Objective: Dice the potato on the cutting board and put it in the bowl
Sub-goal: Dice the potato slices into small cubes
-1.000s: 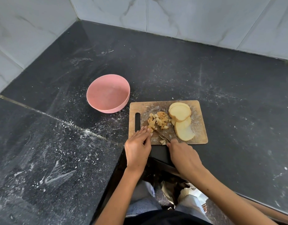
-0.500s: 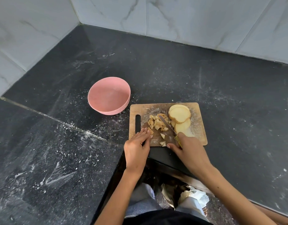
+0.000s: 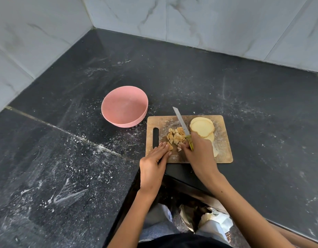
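A wooden cutting board (image 3: 224, 142) lies near the counter's front edge. A small heap of diced potato (image 3: 176, 136) sits at its middle left, and round potato slices (image 3: 202, 128) are stacked at its right. My right hand (image 3: 199, 154) grips a knife (image 3: 181, 122) by its green handle; the blade points away, past the board's far edge, beside the dice. My left hand (image 3: 154, 161) rests with straight fingers on the board's near left part, fingertips touching the nearest dice. The pink bowl (image 3: 125, 106) stands to the left of the board and holds nothing I can see.
The dark stone counter (image 3: 208, 83) is dusted with white specks and meets white tiled walls (image 3: 208, 20) at the back and left. The counter's front edge runs just under my wrists, with my legs and some crumpled bags (image 3: 215, 221) below.
My right hand has moved forward over the board and the knife blade has swung away from me, now lying beside the dice. My left hand has stayed at the board's near left.
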Demonstrator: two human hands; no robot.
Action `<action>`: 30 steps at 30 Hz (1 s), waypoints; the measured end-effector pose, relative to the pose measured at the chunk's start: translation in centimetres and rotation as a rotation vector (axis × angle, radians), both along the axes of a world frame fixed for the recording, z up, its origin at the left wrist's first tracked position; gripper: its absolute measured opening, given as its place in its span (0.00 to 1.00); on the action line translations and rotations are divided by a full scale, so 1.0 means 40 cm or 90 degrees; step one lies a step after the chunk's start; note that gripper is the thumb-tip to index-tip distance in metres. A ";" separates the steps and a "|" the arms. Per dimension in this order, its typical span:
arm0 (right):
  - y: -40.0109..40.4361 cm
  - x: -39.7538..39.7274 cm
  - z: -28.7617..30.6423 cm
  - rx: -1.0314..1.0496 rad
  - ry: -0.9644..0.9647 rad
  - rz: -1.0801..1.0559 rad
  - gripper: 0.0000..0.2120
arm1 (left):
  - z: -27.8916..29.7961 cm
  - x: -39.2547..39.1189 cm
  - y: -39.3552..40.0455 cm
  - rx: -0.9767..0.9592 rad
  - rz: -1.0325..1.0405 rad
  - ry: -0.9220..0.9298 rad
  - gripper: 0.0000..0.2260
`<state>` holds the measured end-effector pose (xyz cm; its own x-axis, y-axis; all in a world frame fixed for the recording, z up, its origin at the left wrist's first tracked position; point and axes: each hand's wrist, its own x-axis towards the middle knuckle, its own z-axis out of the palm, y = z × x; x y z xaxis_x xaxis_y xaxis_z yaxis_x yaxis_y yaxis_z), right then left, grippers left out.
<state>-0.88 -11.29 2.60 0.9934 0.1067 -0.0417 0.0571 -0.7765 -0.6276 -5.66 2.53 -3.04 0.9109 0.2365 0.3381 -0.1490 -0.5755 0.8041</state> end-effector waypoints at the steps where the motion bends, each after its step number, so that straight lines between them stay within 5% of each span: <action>1: -0.003 -0.003 0.007 -0.003 0.001 0.018 0.09 | 0.002 -0.001 0.007 -0.017 -0.005 -0.001 0.13; 9: -0.013 -0.073 0.004 -0.108 0.084 0.158 0.13 | -0.010 0.009 0.005 0.004 0.012 -0.022 0.11; 30: 0.035 -0.057 -0.005 -0.267 0.186 0.172 0.12 | -0.040 0.004 -0.001 0.087 0.015 -0.034 0.14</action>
<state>-3.15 -9.87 2.39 0.8742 0.2704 -0.4032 0.1588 -0.9441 -0.2888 -5.49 2.48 -4.62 0.8854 0.2060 0.4167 -0.1752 -0.6824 0.7096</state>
